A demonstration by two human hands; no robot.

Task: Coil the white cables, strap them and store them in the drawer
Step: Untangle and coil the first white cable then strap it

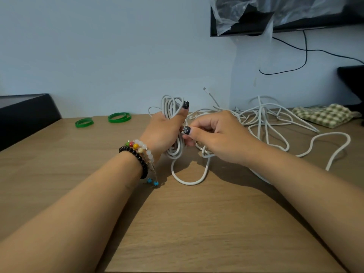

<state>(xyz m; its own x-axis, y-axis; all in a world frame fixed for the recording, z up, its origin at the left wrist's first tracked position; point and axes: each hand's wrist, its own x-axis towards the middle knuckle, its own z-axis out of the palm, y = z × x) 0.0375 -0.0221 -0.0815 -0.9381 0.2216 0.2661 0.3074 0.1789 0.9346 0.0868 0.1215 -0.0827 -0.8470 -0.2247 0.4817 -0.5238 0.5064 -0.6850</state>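
Observation:
My left hand (164,129) grips a coil of thin white cable (171,107) held upright over the middle of the wooden table (197,223); loops stick out above and below the fist. My right hand (214,134) pinches a strand of the same cable right beside the coil. One loose loop (189,181) lies on the table below both hands. A tangle of more white cables (264,119) spreads over the table to the right, one thicker cable (332,146) curving near the right edge. Two green straps (119,117) (84,122) lie at the back left.
A black box (25,113) stands at the left edge of the table. A green checked cloth (325,115) lies at the back right. A black screen wrapped in plastic (275,14) hangs on the wall above, with a black wire (303,56) dangling.

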